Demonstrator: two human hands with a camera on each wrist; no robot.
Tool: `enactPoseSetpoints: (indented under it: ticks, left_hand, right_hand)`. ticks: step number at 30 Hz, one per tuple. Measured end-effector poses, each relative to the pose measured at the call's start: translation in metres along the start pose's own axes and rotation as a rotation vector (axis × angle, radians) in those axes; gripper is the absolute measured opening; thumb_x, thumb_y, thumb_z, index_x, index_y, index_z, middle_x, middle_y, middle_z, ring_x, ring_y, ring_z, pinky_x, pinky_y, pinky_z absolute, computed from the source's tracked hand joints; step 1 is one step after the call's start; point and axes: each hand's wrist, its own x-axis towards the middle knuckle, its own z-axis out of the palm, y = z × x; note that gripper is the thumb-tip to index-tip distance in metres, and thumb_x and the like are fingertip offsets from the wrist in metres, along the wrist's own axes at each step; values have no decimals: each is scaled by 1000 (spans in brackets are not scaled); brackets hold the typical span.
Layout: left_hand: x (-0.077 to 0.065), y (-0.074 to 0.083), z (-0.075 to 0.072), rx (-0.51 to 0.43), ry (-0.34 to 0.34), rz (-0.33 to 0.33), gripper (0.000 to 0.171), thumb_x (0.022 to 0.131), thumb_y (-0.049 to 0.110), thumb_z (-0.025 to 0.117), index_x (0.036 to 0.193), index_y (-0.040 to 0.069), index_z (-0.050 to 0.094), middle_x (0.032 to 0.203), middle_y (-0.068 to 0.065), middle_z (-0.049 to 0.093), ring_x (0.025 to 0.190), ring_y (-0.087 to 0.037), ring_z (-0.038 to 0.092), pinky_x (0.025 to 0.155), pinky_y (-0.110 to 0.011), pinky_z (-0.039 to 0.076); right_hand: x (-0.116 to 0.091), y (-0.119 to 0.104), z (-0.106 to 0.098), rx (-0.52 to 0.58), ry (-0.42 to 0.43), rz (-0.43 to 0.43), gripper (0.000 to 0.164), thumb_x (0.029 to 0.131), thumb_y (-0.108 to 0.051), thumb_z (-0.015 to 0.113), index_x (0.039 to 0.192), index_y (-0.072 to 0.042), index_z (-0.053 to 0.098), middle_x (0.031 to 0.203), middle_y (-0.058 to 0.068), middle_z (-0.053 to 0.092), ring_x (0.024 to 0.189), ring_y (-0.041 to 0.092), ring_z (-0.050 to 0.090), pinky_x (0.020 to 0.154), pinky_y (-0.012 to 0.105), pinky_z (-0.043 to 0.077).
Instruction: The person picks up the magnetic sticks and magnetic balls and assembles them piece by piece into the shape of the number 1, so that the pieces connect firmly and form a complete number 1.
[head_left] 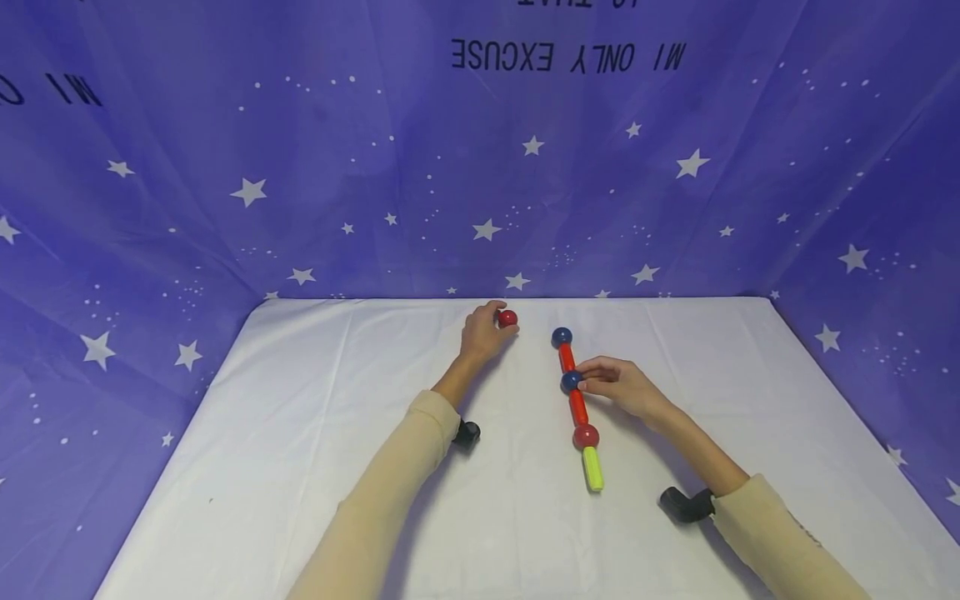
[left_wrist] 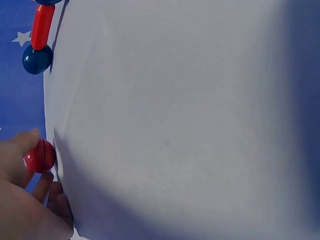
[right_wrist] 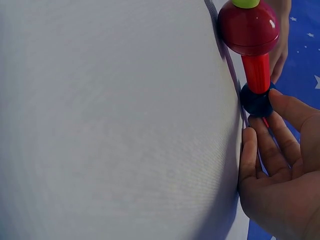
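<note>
A line of toy pieces lies on the white cloth: a far blue ball (head_left: 562,337), a red rod (head_left: 566,358), a middle blue ball (head_left: 572,382), a second red rod (head_left: 578,408), a larger red ball (head_left: 586,436) and a yellow-green rod (head_left: 593,469). My right hand (head_left: 622,387) holds the middle blue ball from its right side, thumb on it in the right wrist view and fingers past it. To the left of the line, near the cloth's back edge, my left hand (head_left: 483,332) grips a separate red ball (left_wrist: 41,156) between thumb and fingers.
The white-covered table (head_left: 300,467) ends at a purple star-printed backdrop (head_left: 420,167) at the back and sides. Dark devices, one under the left sleeve (head_left: 467,434) and one by the right sleeve (head_left: 686,505), sit at the wrists close over the cloth.
</note>
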Motion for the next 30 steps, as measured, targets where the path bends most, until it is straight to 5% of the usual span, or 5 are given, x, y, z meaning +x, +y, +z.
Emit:
enactPoseSetpoints:
  ticks: [12, 21, 30]
  left_hand:
    - [0, 2, -2, 58, -15, -16, 45, 91, 24, 72, 132, 10, 62, 121, -13, 66, 111, -34, 59, 93, -50, 47]
    - [-7, 0, -7, -79, -34, 7, 42, 91, 17, 73, 129, 4, 62, 117, -13, 66, 102, -26, 60, 88, -40, 49]
    - [-24, -2, -10, -162, -84, 102, 39, 89, 13, 74, 125, 2, 64, 115, -14, 66, 95, -23, 61, 83, -34, 47]
  right_hand:
    - [1, -1, 1, -2, 1, -2, 36, 92, -21, 74, 124, -7, 67, 116, 10, 70, 112, 30, 62, 99, 50, 47]
    - [1, -2, 1, 8, -3, -16, 36, 92, -20, 74, 124, -5, 66, 116, 11, 70, 112, 29, 62, 101, 50, 45]
    - [0, 0, 0, 21, 2, 6, 36, 92, -19, 74, 125, -6, 66, 116, 11, 70, 113, 31, 62, 102, 53, 44]
